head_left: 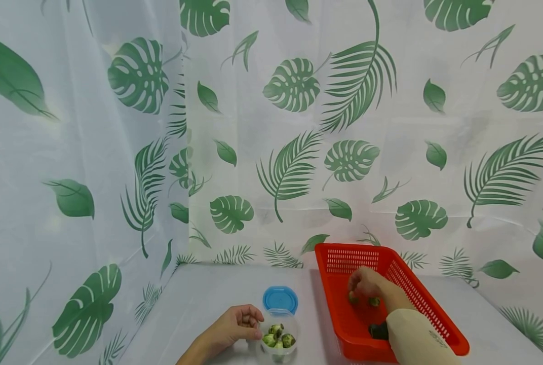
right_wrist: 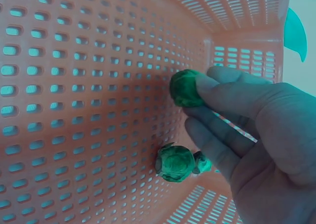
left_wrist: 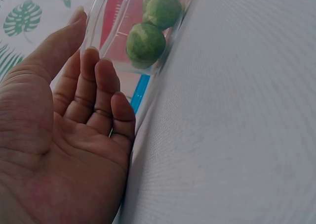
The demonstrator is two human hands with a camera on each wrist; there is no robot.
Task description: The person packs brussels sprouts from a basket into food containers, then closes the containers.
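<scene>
My right hand reaches into the red plastic basket. In the right wrist view, its thumb and fingers pinch a Brussels sprout above the perforated floor. Another sprout lies below, with a smaller one partly hidden beside it. On the table, my left hand is beside a clear round tub that contains several sprouts. Its thumb and loosely bent fingertips are at the near side of the tub in the left wrist view, not wrapped round it.
A round blue lid lies flat behind the tub. The basket stands to the tub's right, its raised walls around the right hand. A dark object shows by the right wrist. Leaf-printed sheeting hangs behind the white table.
</scene>
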